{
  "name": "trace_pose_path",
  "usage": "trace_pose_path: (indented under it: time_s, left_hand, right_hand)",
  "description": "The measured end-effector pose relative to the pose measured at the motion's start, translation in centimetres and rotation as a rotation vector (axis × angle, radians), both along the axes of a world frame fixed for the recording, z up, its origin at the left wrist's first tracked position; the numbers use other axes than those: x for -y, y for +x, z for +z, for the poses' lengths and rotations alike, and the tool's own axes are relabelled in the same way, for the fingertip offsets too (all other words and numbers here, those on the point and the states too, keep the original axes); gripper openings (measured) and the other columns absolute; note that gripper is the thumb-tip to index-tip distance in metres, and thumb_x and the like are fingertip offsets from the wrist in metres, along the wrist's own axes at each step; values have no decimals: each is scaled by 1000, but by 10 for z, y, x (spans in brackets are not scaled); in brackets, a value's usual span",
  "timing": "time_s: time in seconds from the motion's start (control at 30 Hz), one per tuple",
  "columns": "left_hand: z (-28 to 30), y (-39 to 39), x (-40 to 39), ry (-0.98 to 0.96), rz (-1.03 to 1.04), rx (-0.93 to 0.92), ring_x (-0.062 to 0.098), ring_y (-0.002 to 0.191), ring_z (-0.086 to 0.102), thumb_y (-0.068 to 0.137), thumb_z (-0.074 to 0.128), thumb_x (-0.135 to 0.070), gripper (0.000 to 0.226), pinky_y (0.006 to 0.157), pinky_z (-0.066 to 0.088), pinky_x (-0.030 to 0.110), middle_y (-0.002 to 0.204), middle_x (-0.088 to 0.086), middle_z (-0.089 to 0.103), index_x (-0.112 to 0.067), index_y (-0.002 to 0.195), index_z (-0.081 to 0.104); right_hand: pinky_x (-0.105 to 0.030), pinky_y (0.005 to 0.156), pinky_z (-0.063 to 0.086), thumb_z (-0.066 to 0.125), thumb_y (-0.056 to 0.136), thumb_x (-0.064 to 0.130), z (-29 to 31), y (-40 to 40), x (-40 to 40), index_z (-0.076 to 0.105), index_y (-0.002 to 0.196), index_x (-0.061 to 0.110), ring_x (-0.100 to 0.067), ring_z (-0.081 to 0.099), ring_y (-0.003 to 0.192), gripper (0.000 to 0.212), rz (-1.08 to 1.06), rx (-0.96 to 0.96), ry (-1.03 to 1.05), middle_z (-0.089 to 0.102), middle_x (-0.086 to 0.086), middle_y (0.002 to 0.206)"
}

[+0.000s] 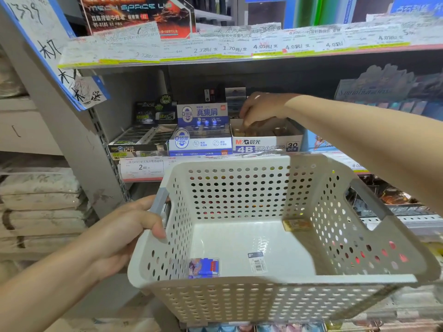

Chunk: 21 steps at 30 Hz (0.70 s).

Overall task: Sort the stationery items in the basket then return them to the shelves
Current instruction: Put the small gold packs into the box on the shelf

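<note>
Head view: our right hand (260,109) reaches into the eraser box (267,140), fingers curled down; contents pinched, we cannot tell. Left hand (134,226) grips the basket (239,164) handle; three items lie below, nearer it.

Bright even store light, soft overall blur, wide-angle bending at edges, dim shelf recess

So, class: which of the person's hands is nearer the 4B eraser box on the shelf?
Right. The right hand reaches into the 4B eraser box; the left hand grips the basket handle, below it.
</note>
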<state>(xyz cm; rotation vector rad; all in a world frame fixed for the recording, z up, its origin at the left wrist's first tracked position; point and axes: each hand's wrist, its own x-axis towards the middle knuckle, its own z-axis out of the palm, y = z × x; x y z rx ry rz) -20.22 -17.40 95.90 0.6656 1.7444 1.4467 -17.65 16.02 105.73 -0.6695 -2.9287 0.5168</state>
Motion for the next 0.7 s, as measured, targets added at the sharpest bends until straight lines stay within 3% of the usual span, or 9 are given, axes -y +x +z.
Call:
trace_pose_path:
  time_s: [0.1, 0.17, 0.23, 0.33, 0.5, 0.6, 0.7]
  left_hand:
    - [2, -1, -2, -21, -9, -4, 44, 109, 60, 50, 53, 2, 73, 94, 47, 56, 116, 25, 65, -14, 121, 60]
    - [3, -1, -3, -35, -21, 49, 47, 102, 63, 47, 51, 4, 68, 82, 52, 53, 108, 25, 68, -20, 109, 69]
    - [4, 0, -3, -40, -32, 97, 48, 96, 64, 45, 50, 5, 66, 77, 53, 52, 102, 25, 70, -23, 100, 72]
    - [4, -3, -4, -49, -36, 89, 47, 91, 67, 44, 51, 5, 69, 78, 54, 56, 101, 24, 71, -23, 104, 71]
    - [3, -3, -3, -54, -44, 83, 45, 88, 68, 47, 53, 7, 67, 75, 54, 52, 99, 23, 71, -24, 103, 71]
    - [3, -1, -3, -27, -46, 105, 46, 93, 66, 55, 53, 11, 62, 76, 53, 50, 100, 23, 71, -22, 105, 70]
    - [3, -2, -4, -17, -52, 107, 46, 92, 66, 45, 50, 6, 69, 72, 54, 46, 101, 24, 70, -20, 106, 69]
  right_hand:
    - [-26, 85, 47, 69, 83, 29, 2, 7, 3, 66, 109, 18, -17, 58, 94, 29, 6, 140, 96, 61, 3, 105]
    - [-27, 85, 44, 67, 84, 27, 0, 11, 4, 66, 111, 19, -18, 55, 97, 28, -5, 163, 161, 61, 2, 108]
    - [-25, 80, 43, 61, 88, 17, -3, 11, 3, 65, 115, 16, -19, 56, 94, 27, -10, 119, 192, 63, -3, 114]
    - [-22, 77, 41, 57, 90, 9, -9, 10, 4, 65, 117, 12, -19, 55, 92, 28, -2, 51, 191, 63, -6, 116]
    - [-22, 83, 42, 57, 91, 11, -18, 10, 6, 65, 118, 13, -23, 56, 106, 28, 19, -6, 197, 62, -6, 122]
    - [-22, 83, 41, 57, 92, 17, -14, 14, 8, 65, 117, 12, -20, 56, 102, 27, 30, -43, 172, 63, -5, 120]
    - [-26, 80, 43, 58, 90, 18, -6, 20, 13, 68, 110, 13, -20, 58, 99, 23, 21, -143, 158, 65, -4, 114]
